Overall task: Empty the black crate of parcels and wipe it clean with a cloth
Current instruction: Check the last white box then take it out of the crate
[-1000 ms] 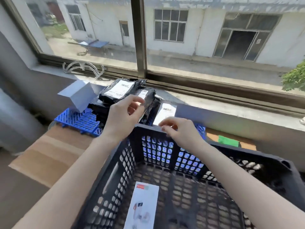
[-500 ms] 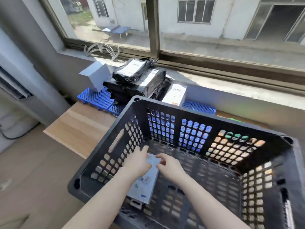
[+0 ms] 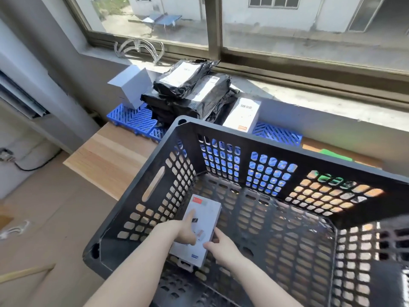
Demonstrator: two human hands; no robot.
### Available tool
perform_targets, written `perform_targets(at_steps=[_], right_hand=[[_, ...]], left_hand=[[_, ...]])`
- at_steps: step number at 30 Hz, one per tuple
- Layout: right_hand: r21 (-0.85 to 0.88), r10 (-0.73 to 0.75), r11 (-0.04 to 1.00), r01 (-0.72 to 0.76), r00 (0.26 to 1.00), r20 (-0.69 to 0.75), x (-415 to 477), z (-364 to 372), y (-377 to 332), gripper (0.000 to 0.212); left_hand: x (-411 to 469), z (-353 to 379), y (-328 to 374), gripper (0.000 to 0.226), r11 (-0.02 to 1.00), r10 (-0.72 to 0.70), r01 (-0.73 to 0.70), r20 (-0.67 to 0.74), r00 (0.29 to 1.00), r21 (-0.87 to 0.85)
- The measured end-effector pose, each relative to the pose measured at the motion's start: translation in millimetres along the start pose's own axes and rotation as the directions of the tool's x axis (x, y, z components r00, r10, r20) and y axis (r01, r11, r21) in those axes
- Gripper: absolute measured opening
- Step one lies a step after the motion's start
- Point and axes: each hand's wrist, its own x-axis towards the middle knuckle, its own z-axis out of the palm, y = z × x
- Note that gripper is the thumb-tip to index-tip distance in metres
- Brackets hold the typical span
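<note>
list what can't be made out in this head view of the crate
Head view:
- White box: print too small; near part covered by left hand and right hand holding it.
- Black crate: near and right sides cut off by frame edge.
- Green thing: mostly hidden behind crate's far wall.
- Black bagged parcels: labels too small to read.

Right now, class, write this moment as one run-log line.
step: emptying | left hand: holds white box | right hand: pinches its edge | box: inside black crate | wiping: not begun
</note>
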Motion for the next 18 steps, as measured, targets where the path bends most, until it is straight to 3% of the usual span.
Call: perform_targets(at_steps=[5, 13, 18], right_hand=[[0.164, 0.02, 0.986, -0.021, 1.0, 0.012, -13.7, -0.7, -3.4, 0.056], [0.144, -0.09, 0.985, 0.098, 0.994, -0.057, -26.6, -32.2, -12.5, 0.062], [0.135, -0.16, 0.976, 0.172, 0.982, -0.095, -45.1, -48.8, -11.0, 0.076]], left_hand=[[-12.3, 0.0, -6.9, 0.097, 0.993, 0.074, -0.074, 0.0, 0.997, -0.096], [-38.6, -15.2, 12.3, 0.103, 0.971, 0.153, -0.143, 0.038, 0.988, -0.19], [-68.2, -19.7, 17.8, 0.104, 0.95, 0.199, -0.198, -0.02, 0.98, -0.243]])
